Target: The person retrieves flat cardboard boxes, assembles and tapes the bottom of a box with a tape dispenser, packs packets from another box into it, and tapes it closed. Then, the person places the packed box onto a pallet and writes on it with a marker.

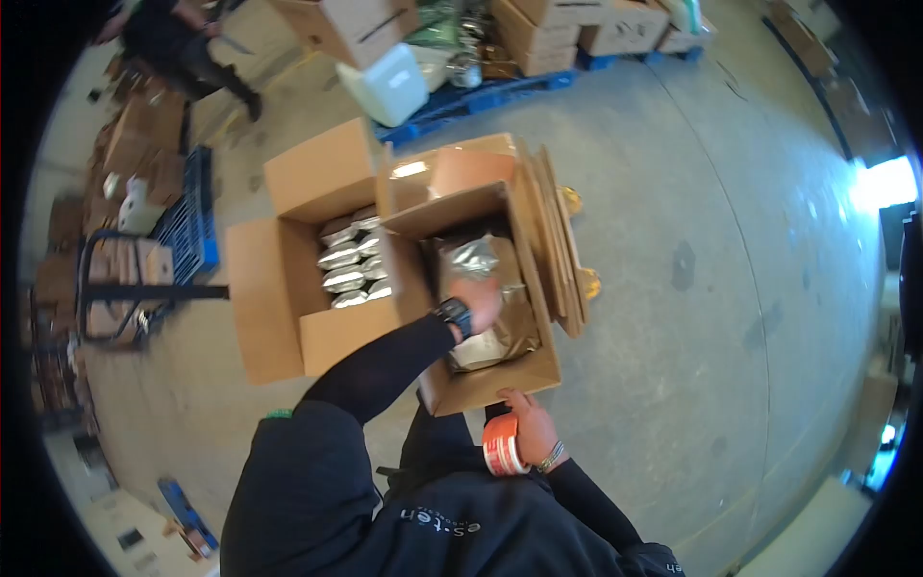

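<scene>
My left hand (479, 300), below a dark wristwatch, reaches inside an open cardboard box (534, 373). Motion blurs its fingers, beside a silver bag (471, 258) on brown wrapping material (516, 322); whether it grips anything is unclear. At the box's near edge, my right hand (535, 435) is closed around a roll of orange and white tape (502, 445), its fingertips touching the cardboard rim. A larger open box (258, 298) stands to the left, holding several silver packets (343, 280) in rows.
Flattened cardboard sheets (556, 245) stand right of the near box. Beyond are a blue pallet (481, 99) with boxes and a white container (385, 88). Another person (183, 48) stands at the upper left, near a second blue pallet (197, 212). A black cart handle (159, 291) extends leftward.
</scene>
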The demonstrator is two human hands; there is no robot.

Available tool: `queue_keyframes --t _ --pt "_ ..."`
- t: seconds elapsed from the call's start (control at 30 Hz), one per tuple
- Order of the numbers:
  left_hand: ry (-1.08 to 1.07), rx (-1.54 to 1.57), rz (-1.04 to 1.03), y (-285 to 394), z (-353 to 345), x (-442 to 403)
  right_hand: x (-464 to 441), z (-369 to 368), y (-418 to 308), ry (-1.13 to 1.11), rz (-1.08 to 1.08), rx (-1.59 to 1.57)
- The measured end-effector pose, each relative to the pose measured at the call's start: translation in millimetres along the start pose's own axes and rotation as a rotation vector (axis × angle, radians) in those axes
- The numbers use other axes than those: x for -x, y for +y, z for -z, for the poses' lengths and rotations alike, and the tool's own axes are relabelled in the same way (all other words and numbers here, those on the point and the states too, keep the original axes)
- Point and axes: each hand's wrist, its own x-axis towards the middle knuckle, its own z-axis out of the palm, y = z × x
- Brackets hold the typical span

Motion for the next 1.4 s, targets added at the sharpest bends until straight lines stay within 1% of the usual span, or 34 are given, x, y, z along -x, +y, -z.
queue_keyframes --t 0.03,0.07,0.1,0.13,0.2,0.27,0.33,0.47,0.57,0.63,0.67,0.73,0.77,0.8,0.83,0.87,0.9,0.93,0.97,1.03,1.07,1.1,1.17,1.2,1.27,1.33,1.4 --pt "0.059 -0.12 -0.336 10 59 11 -7 -8 7 0.013 0.041 -0.017" --pt "0.194 0.012 -0.407 39 113 27 -18 -6 3 0.049 0.014 0.148" --pt "0.326 0.132 -0.491 69 167 43 -31 -4 -1 0.074 -0.039 0.213" --pt "0.842 0.437 -1.115 86 165 19 -45 -2 -6 0.098 -0.092 0.281" --pt "0.678 0.162 -0.95 132 237 44 -80 8 -6 -0.029 0.033 0.297" --pt "0.684 0.046 -0.977 161 273 37 -112 11 -5 -0.156 0.095 0.302" --pt "0.71 0.01 -0.969 176 296 33 -129 15 -3 -0.24 0.114 0.335" --pt "0.722 -0.02 -0.969 182 318 16 -152 19 -4 -0.247 0.113 0.376" --pt "0.739 -0.013 -0.986 173 332 7 -166 13 0 -0.193 0.089 0.378" --pt "0.725 0.041 -0.938 148 337 0 -153 12 0 -0.196 0.017 0.383" --pt "0.718 0.035 -0.877 125 337 2 -147 9 -3 -0.196 -0.01 0.39" --pt "0.682 0.009 -0.626 61 315 9 -116 -10 3 -0.209 -0.053 0.439" --pt "0.625 0.005 -0.42 24 292 11 -101 -23 6 -0.22 -0.057 0.478" --pt "0.579 0.016 -0.177 -11 260 13 -92 -35 11 -0.216 -0.01 0.554" --pt "0.349 0.001 0.05 -38 236 20 -85 -43 17 -0.226 0.035 0.644" --pt "0.466 -0.021 0.095 -67 192 -5 -104 -27 18 -0.212 0.019 0.651" --pt "0.394 0.051 0.267 -81 167 -1 -114 -23 7 -0.345 -0.07 0.656" --pt "0.359 -0.031 0.351 -94 130 1 -110 -25 4 -0.482 -0.155 0.652" --pt "0.317 -0.119 0.436 -104 99 -6 -108 -28 9 -0.477 -0.161 0.655" --pt "0.38 -0.088 0.422 -105 61 -14 -118 -39 26 -0.399 -0.1 0.659" --pt "0.489 -0.11 0.344 -101 47 -12 -121 -38 26 -0.42 -0.142 0.629" --pt "0.479 -0.085 0.334 -87 42 -4 -122 -34 25 -0.429 -0.165 0.641" --pt "0.082 0.13 0.325 -59 48 19 -128 -34 21 -0.484 -0.176 0.563" --pt "0.087 0.132 0.317 -50 43 18 -127 -39 26 -0.468 -0.16 0.589" --pt "-0.217 0.041 0.449 -30 31 20 -125 -42 29 -0.441 -0.144 0.581" --pt "-0.186 0.018 0.457 -23 10 4 -123 -19 18 -0.439 -0.138 0.576" --pt "-0.168 -0.022 0.484 -30 -24 -6 -118 -3 4 -0.418 -0.044 0.446"
